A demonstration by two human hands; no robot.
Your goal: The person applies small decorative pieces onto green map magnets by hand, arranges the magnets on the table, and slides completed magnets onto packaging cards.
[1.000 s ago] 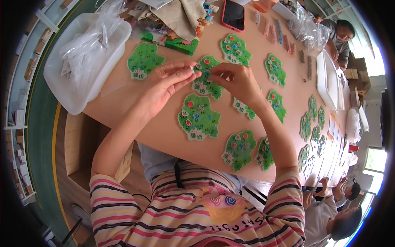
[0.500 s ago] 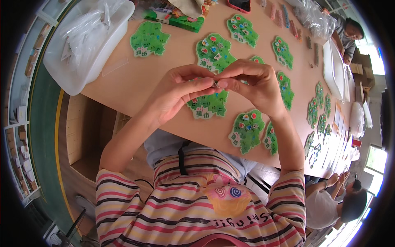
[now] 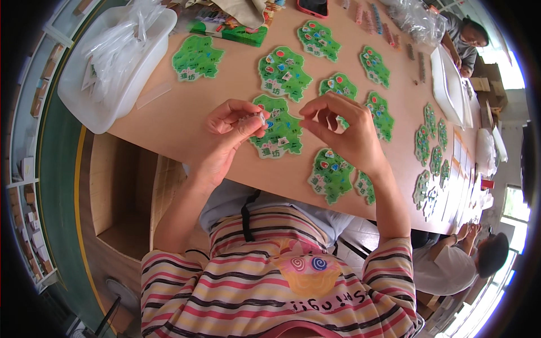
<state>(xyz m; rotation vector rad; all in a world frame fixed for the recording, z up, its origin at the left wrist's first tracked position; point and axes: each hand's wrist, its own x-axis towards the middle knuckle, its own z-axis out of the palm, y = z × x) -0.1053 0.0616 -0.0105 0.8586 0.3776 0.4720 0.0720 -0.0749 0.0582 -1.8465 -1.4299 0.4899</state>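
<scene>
My left hand [image 3: 224, 138] is closed around a small stack of whitish pieces [image 3: 261, 118], pinched between thumb and fingers. A short way to the right, my right hand [image 3: 350, 128] has thumb and index finger pressed together; whatever they hold, if anything, is too small to make out. Both hands hover over a green map-shaped board [image 3: 287, 141] that bears small coloured pictures. Beyond it lies another such board [image 3: 290, 73] with a red round spot and several small pieces. A third board [image 3: 326, 181] lies near the table's front edge, below my right hand.
More green boards [image 3: 197, 59] are spread across the brown table [image 3: 152, 127]. A white tub [image 3: 152, 62] with clear plastic bags stands at the left. Farther back are a phone [image 3: 313, 7], coloured strips [image 3: 376, 17] and a white tray [image 3: 445, 84]. Other people sit at the right.
My hands have come apart: the left moved left with the whitish stack, which now shows, while the right stays pinched to the right. The view has shifted slightly.
</scene>
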